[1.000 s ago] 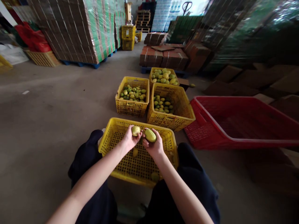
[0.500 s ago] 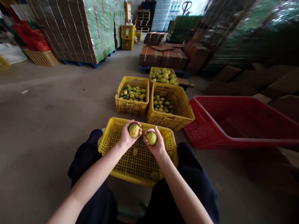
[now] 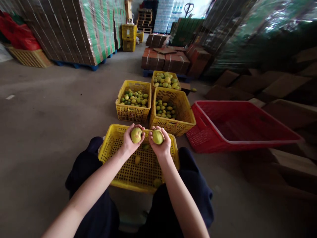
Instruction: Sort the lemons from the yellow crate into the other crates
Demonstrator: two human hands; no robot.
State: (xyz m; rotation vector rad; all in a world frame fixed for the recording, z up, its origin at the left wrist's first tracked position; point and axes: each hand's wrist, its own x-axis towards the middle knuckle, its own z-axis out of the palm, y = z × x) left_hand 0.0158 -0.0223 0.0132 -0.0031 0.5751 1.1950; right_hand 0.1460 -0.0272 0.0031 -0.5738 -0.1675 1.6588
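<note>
My left hand (image 3: 131, 139) cups a yellow-green fruit (image 3: 136, 135) with brownish blemishes on its skin. Close beside it, my right hand (image 3: 162, 143) holds a second, smoother greenish fruit (image 3: 158, 137) in the curled palm. Both hands are above a shallow yellow plastic crate (image 3: 111, 180) between my knees. A small yellow fruit (image 3: 137, 160) lies on its perforated bottom. Another fruit (image 3: 157, 182) rests near the crate's front right, and a green one (image 3: 146, 146) is partly hidden behind the hands.
Beyond the shallow crate stand a left yellow crate (image 3: 133, 115), a right yellow crate (image 3: 173, 126) and a rear yellow crate (image 3: 155, 75), all containing fruit. A large red basket (image 3: 205, 145) is at the right. Wrapped pallet stacks (image 3: 99, 33) and cardboard boxes (image 3: 177, 62) stand behind.
The whole view has shifted slightly, so the crates appear further left. My right hand has turned its fruit, with the palm more upward. Both hands still hold their fruits.
</note>
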